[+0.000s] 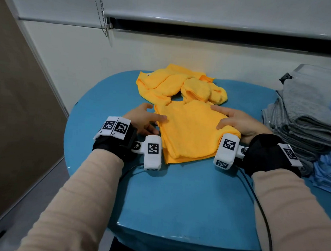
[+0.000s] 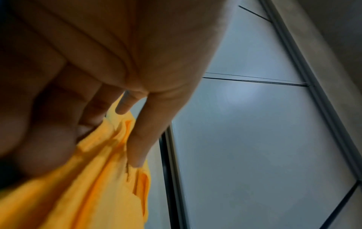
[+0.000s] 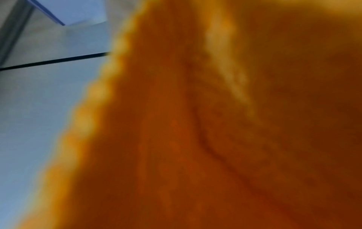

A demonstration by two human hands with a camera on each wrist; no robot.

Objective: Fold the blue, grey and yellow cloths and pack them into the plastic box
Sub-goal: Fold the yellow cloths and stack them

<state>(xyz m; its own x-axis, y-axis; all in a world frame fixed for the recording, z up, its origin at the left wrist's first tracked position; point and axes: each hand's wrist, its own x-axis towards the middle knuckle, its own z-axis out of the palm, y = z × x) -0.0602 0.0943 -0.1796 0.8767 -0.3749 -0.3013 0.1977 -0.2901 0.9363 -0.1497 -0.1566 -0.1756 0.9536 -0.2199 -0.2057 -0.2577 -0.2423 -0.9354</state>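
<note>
Both hands gripped the folded yellow cloth (image 1: 187, 132) on the table (image 1: 176, 198): left hand (image 1: 144, 118) at its left edge, right hand (image 1: 240, 123) bunching its right edge. The box (image 1: 303, 71) was mostly hidden under grey cloths (image 1: 303, 116).

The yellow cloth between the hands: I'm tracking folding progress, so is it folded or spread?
Folded. The yellow cloth lies flat on the blue table, with stacked layered edges at its near side.
</note>
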